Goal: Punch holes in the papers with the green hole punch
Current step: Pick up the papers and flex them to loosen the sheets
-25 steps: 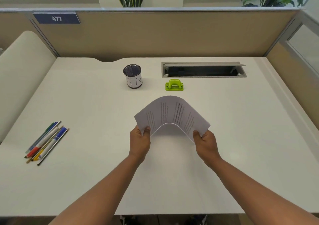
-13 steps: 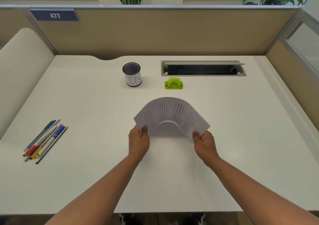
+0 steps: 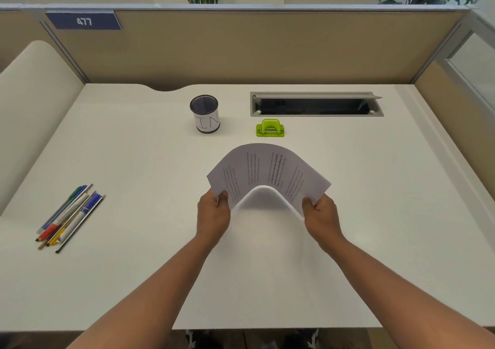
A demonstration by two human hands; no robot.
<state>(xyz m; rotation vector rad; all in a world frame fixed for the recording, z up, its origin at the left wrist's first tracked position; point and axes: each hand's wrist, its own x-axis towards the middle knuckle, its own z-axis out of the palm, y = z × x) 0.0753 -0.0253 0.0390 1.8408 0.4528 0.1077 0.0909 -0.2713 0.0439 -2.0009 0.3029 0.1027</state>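
Both hands, left hand [image 3: 213, 214] and right hand [image 3: 321, 216], are pinching the papers [image 3: 267, 173], bowing them upward just short of the hole punch [image 3: 270, 128]. I'm thinking flattening and squaring the far edge matters before feeding it in.

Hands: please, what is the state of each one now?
Left hand: grips the left edge of the papers.
Right hand: grips their right edge.

**Colours on the desk**

The desk [image 3: 134, 268] is off-white. The hole punch [image 3: 270, 128] is lime green. The papers [image 3: 267, 172] are white with lines of black print. The cup [image 3: 205, 113] is black mesh with a white band lettered in black. The pens [image 3: 68, 217] show blue, green, red, yellow and white. The partition [image 3: 241, 48] is tan with a navy sign [image 3: 84, 21] numbered in white.
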